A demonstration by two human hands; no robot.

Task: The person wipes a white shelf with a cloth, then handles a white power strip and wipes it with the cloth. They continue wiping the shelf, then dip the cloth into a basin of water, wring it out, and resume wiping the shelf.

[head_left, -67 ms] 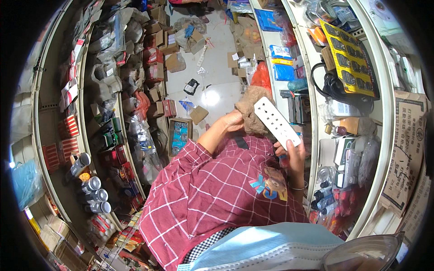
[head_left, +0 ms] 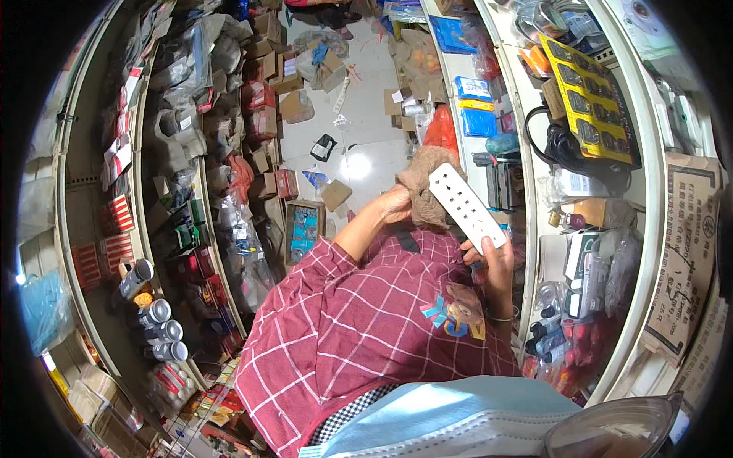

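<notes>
This is a narrow storage room, with a pale floor point(head_left: 374, 126) beyond both grips and loaded shelves along each side. To the left of the left grip, low down, I see an open carton point(head_left: 322, 223) with blue packs. Right of the right grip, higher, a yellow card of small black goods point(head_left: 588, 99) stands on the right-hand shelf point(head_left: 649, 153). The white power strip point(head_left: 467, 210) is already lifted and lies between the two grips, its sockets turned up. The brown cloth point(head_left: 429, 183) is at its far end; whether they are touching, I cannot tell. How much of the handling is finished, and how much is left, is also not clear to me. The right grip point(head_left: 498, 261) is closed around the near end of the strip, thumb on top. The left grip point(head_left: 395, 204) seems closed on the cloth, though its fingers are mostly hidden there.
</notes>
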